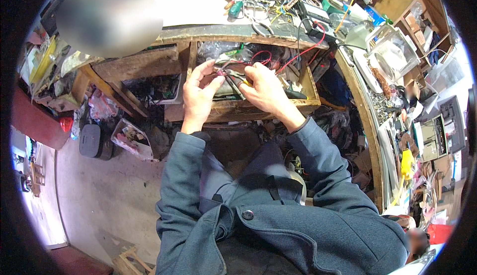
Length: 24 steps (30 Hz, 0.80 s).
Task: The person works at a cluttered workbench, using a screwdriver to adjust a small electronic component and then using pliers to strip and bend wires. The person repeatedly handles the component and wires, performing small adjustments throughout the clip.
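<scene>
The left hand (198,95) is narrowed, thumb and fingers pinching a small pinkish piece (220,72), its kind too small to tell; the right hand (268,91) is closed around a slim dark tool (234,87) whose legs slant down between the two hands. The small piece sits at the left fingertips, over one pulled-out wooden drawer (243,112). The drawer's front edge runs just below the hands, its right wall beyond the right wrist, and the counter (218,31) edge closes off the far side. Clutter fills the drawer, leaving little room downward; the gap between the palms is narrow. One red wire (302,52) loops from the drawer to the counter, where one green-handled tool (235,9) lies among loose parts. Rightward, the counter's side wing carries one clear tub (395,51). Leftward, one dark bin (92,142) and one open box (133,140) stand on the floor (119,190), with bare ground nearer the person.
</scene>
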### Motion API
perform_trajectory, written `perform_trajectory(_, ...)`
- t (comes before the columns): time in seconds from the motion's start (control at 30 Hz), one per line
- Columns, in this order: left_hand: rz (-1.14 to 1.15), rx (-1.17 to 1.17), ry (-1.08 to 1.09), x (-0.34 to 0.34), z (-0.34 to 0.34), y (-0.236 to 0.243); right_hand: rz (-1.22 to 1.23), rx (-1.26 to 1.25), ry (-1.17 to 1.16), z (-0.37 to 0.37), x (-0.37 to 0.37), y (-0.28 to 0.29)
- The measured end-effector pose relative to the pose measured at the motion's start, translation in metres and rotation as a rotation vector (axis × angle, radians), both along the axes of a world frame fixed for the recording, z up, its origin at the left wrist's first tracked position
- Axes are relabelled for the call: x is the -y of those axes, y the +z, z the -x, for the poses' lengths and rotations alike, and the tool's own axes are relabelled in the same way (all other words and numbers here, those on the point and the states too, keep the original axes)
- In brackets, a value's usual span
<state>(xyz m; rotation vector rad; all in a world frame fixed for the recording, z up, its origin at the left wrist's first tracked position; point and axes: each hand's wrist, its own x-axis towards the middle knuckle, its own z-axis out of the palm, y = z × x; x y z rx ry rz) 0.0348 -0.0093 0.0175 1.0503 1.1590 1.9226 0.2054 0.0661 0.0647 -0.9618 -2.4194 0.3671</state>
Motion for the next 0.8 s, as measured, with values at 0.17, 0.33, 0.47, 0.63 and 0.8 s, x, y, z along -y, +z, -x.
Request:
perform_trajectory(0.17, -0.044, -0.264, 0.181, -0.004, -0.008, -0.014, 0.168, -0.034, 0.075, 0.002, -0.003, -0.007)
perform_trajectory(0.33, -0.065, -0.620, 0.411, 0.001, -0.017, -0.006, 0.548, -0.096, 0.116, -0.001, -0.001, -0.006)
perform_trajectory(0.47, -0.112, -0.724, 0.472, 0.004, -0.020, -0.003, 0.594, -0.112, 0.114, -0.001, 0.003, -0.004)
perform_trajectory(0.63, -0.109, -0.812, 0.505, 0.007, -0.024, -0.005, 0.479, -0.064, 0.121, -0.001, 0.000, -0.003)
perform_trajectory(0.8, -0.124, -0.860, 0.555, 0.003, -0.028, -0.016, 0.374, 0.009, 0.115, -0.002, 0.004, 0.005)
